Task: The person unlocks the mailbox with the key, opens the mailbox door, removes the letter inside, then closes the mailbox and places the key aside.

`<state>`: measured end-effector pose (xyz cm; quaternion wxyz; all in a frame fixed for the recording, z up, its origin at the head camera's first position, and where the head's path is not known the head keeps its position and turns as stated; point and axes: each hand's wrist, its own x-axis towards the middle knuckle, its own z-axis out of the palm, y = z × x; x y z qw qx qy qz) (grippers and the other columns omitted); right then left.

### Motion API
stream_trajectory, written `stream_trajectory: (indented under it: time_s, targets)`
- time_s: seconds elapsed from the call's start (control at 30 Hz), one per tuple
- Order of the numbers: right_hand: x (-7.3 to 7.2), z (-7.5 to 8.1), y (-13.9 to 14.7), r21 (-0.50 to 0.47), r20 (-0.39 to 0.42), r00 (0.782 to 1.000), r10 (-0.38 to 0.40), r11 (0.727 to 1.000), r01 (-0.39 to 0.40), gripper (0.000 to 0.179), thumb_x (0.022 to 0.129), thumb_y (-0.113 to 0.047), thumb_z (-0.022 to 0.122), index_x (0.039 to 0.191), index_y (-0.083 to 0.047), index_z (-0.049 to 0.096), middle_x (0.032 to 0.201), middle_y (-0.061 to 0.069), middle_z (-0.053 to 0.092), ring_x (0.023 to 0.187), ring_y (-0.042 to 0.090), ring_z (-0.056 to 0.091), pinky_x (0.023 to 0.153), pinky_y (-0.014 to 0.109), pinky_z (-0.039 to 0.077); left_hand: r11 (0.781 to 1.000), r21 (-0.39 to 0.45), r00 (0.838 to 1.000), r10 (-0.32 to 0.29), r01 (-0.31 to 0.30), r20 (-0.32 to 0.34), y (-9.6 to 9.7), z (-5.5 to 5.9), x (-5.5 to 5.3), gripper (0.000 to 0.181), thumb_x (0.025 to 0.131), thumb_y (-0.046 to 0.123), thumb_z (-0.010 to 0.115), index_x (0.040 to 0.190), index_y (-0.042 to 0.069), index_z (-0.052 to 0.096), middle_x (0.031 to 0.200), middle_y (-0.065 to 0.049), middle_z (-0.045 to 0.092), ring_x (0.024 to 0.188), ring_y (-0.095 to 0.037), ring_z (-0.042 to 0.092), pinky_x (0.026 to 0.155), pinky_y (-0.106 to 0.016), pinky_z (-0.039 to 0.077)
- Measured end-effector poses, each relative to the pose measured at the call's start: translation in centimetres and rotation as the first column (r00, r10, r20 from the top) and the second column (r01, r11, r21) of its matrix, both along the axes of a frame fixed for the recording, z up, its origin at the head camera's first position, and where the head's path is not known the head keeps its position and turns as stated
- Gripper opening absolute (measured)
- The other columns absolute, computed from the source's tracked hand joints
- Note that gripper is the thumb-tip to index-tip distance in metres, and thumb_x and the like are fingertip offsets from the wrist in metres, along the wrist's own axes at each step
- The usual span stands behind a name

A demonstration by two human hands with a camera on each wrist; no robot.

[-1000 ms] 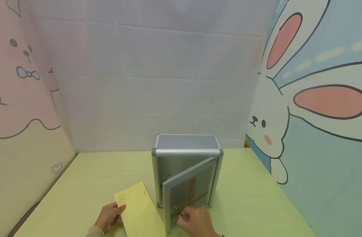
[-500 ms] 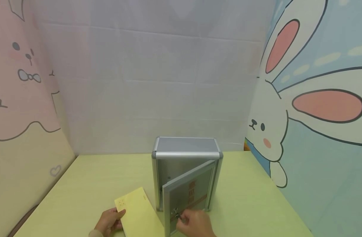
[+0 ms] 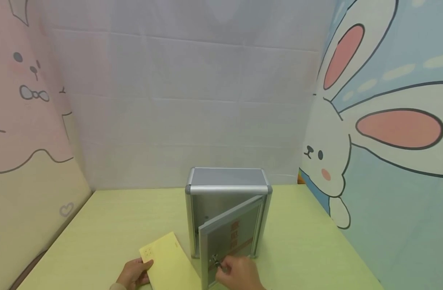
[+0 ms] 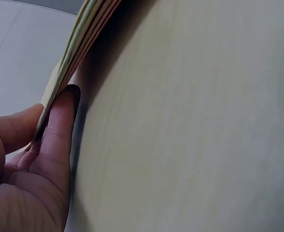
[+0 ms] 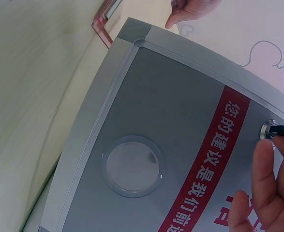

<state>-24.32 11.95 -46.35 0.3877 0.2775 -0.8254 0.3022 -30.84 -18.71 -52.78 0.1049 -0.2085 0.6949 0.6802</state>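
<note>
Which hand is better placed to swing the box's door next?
Probably the right hand: it grips the black-headed key at the door. The left hand is occupied, pinching the yellow paper stack.

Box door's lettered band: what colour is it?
Red band with white Chinese characters; it shows best in the right wrist view.

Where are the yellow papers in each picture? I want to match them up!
Head: the yellow papers are at the bottom, left of the metal box.
Left wrist: upper left, seen edge-on.
Right wrist: at the top, looking pale, partly cut off, beyond the door's corner.
Shared landmark: the left hand holds them in all three.
</note>
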Motion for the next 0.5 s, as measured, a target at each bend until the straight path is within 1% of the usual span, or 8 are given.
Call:
stream_trajectory:
  time_s: [0.17, 0.3, 0.4, 0.5]
  targets:
    - [-0.05, 0.13, 0.02, 0.000, -0.022, 1.000, 0.009, 1.000, -0.009, 0.021, 0.057, -0.008, 0.065, 0.051, -0.019, 0.047, 0.042, -0.014, 0.039, 0.052, -0.014, 0.013, 0.041, 0.006, 0.017, 1.000, 0.016, 1.000, -0.010, 0.010, 0.005, -0.19, -0.38, -0.13, 0.018, 0.093, 0.000, 0.057, 0.099, -0.017, 0.057, 0.066, -0.006, 0.066, 0.061, -0.019, 0.067, 0.061, -0.029, 0.055]
    - [-0.04, 0.27, 0.03, -0.009, -0.029, 0.999, 0.015, 1.000, -0.015, 0.025, 0.057, -0.007, 0.065, 0.051, -0.020, 0.045, 0.042, -0.013, 0.038, 0.053, -0.014, 0.013, 0.042, 0.007, 0.017, 1.000, 0.014, 1.000, -0.018, 0.018, 0.007, -0.24, -0.42, -0.19, 0.019, 0.094, 0.000, 0.056, 0.100, -0.019, 0.055, 0.067, -0.007, 0.067, 0.064, -0.021, 0.069, 0.063, -0.029, 0.055]
    - [0.01, 0.29, 0.07, -0.010, -0.027, 1.000, 0.016, 1.000, -0.016, 0.024, 0.057, -0.007, 0.065, 0.051, -0.019, 0.046, 0.042, -0.013, 0.039, 0.053, -0.014, 0.013, 0.042, 0.006, 0.016, 1.000, -0.013, 1.000, -0.027, 0.027, 0.008, -0.25, -0.36, -0.18, 0.018, 0.094, 0.000, 0.056, 0.097, -0.018, 0.056, 0.067, -0.007, 0.067, 0.063, -0.020, 0.068, 0.062, -0.028, 0.055]
    - [0.01, 0.21, 0.10, -0.008, -0.022, 1.000, 0.020, 1.000, -0.020, 0.023, 0.057, -0.007, 0.065, 0.051, -0.019, 0.047, 0.042, -0.013, 0.039, 0.052, -0.015, 0.012, 0.042, 0.006, 0.016, 0.997, -0.071, 0.999, -0.042, 0.044, 0.022, -0.29, -0.19, -0.13, 0.016, 0.093, 0.000, 0.058, 0.092, -0.016, 0.059, 0.065, -0.005, 0.066, 0.060, -0.017, 0.067, 0.060, -0.026, 0.054]
